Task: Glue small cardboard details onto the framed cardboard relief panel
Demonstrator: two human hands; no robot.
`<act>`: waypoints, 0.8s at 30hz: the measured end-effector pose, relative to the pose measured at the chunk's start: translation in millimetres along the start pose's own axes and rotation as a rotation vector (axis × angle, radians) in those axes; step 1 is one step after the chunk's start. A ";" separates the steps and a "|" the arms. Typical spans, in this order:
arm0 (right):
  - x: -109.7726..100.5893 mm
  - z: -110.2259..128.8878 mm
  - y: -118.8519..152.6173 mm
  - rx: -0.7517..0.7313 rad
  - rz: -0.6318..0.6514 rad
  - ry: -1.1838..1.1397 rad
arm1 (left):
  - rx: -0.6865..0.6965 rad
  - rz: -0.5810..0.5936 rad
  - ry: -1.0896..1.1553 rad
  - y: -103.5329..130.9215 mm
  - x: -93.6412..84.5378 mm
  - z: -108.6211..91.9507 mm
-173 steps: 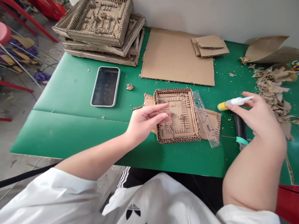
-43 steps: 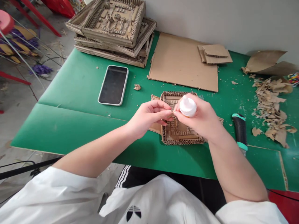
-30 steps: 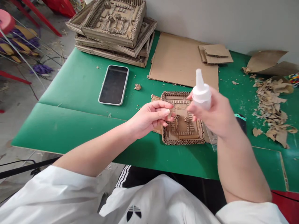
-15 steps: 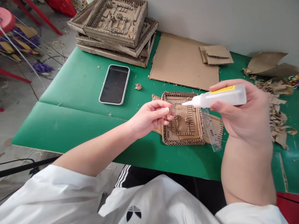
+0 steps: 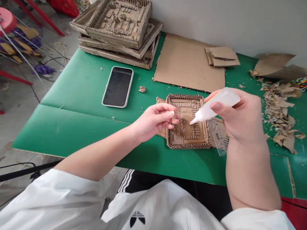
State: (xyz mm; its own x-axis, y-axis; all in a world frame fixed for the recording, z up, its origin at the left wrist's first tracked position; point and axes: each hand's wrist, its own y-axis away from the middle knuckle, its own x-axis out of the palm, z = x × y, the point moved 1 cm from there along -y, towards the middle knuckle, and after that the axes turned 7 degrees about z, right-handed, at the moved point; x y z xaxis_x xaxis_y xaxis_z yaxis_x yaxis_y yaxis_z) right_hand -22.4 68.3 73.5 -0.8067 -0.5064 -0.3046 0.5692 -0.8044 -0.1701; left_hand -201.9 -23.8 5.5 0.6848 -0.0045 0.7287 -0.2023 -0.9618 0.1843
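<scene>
A small piece of cardboard (image 5: 175,115) is pinched between the thumb and fingers of my left hand (image 5: 158,117), at the left side of a cardboard tray model (image 5: 188,145). My right hand (image 5: 240,115) is closed round a translucent white glue bottle (image 5: 219,103). Its nozzle points down and left over the middle of the tray; I cannot tell whether the tip touches anything. Inside the tray are corrugated strips and little curled cardboard shapes. Under its right side sticks out a clear plastic ruler (image 5: 217,137).
A phone (image 5: 118,87) lies at the left on the green table (image 5: 72,127). Behind it rise stacked cardboard trays (image 5: 115,41). A flat cardboard sheet (image 5: 189,64) with smaller pieces (image 5: 224,57) lies at the back, torn scraps (image 5: 283,118) at the right.
My right hand has moved left and tipped the glue bottle, so its nozzle now points downward, lower over the tray. My left hand stays in place with the cardboard piece.
</scene>
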 end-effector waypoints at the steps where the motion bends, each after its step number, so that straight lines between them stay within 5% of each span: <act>1: 0.3 -1.1 -0.1 0.008 0.009 0.011 | -0.002 0.000 -0.002 -0.2 -0.1 -0.1; 10: 7.1 2.6 -0.5 0.092 0.056 0.077 | 0.023 0.035 -0.052 1.3 4.0 -1.9; 20: 21.3 -14.6 -3.9 0.352 0.720 -0.161 | 0.006 0.326 -0.147 11.5 10.4 -4.3; 24: 25.3 -16.1 -5.0 0.376 0.825 -0.189 | -0.031 0.326 -0.189 13.1 8.5 -5.0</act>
State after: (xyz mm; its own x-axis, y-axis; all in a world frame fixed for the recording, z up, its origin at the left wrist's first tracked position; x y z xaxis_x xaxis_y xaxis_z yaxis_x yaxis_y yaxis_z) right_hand -43.1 64.5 51.5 -0.2005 -0.9792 -0.0303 0.9125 -0.1979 0.3579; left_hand -202.2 -35.1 17.3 0.6973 -0.3626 0.6183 -0.4505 -0.8926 -0.0154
